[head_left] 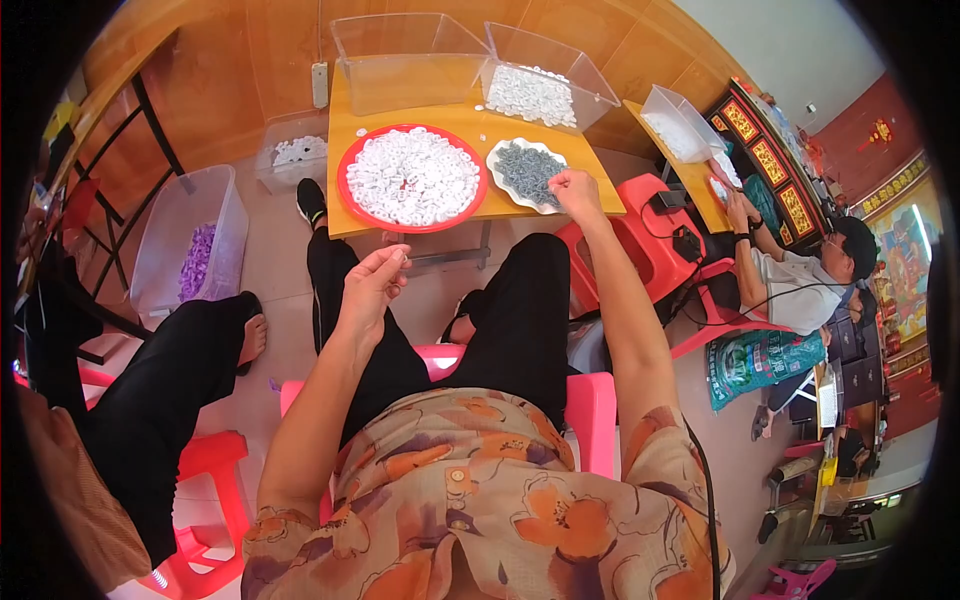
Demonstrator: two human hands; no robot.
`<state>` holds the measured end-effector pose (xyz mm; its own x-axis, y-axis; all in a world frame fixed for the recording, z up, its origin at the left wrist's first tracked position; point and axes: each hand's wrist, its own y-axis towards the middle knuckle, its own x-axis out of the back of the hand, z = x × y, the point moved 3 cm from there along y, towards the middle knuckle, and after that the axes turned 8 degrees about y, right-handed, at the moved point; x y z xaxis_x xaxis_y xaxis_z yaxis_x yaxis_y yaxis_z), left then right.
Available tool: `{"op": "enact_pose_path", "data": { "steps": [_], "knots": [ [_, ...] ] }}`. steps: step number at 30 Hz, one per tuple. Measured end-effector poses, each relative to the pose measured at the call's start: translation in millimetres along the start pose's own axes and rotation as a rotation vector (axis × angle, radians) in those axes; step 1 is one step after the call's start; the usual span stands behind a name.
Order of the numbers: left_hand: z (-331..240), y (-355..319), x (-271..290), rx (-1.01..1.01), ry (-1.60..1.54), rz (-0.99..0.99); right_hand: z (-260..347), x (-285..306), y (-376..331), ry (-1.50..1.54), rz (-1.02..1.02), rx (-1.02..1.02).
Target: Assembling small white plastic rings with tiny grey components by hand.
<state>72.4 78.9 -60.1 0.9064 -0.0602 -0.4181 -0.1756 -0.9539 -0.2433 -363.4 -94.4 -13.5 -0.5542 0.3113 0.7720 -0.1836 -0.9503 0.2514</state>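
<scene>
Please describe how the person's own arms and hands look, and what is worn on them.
Both forearms are bare. The left hand and the right hand wear no gloves. Short sleeves of a floral blouse with orange and purple flowers cover the upper arms.

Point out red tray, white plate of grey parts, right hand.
red tray [345, 160], head view, left rim.
white plate [543, 207], head view, near rim.
right hand [572, 188], head view, back of the hand.

Red tray [345, 170] of white pieces [412, 176], white plate [497, 150] of grey pieces [527, 172], yellow table [440, 120], pink chair [590, 410].
</scene>
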Motion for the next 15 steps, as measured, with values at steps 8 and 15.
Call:
{"op": "enact_pose_path", "data": {
  "steps": [8, 15],
  "knots": [
    [2.1, -1.4, -1.0, 0.016, -0.003, -0.005, 28.5, -17.0, -9.7, -0.219, 0.123, 0.139],
    [0.7, 0.4, -0.9, 0.013, 0.003, 0.003, 30.7, -19.0, -6.9, -0.205, 0.087, 0.113]
  ]
}}
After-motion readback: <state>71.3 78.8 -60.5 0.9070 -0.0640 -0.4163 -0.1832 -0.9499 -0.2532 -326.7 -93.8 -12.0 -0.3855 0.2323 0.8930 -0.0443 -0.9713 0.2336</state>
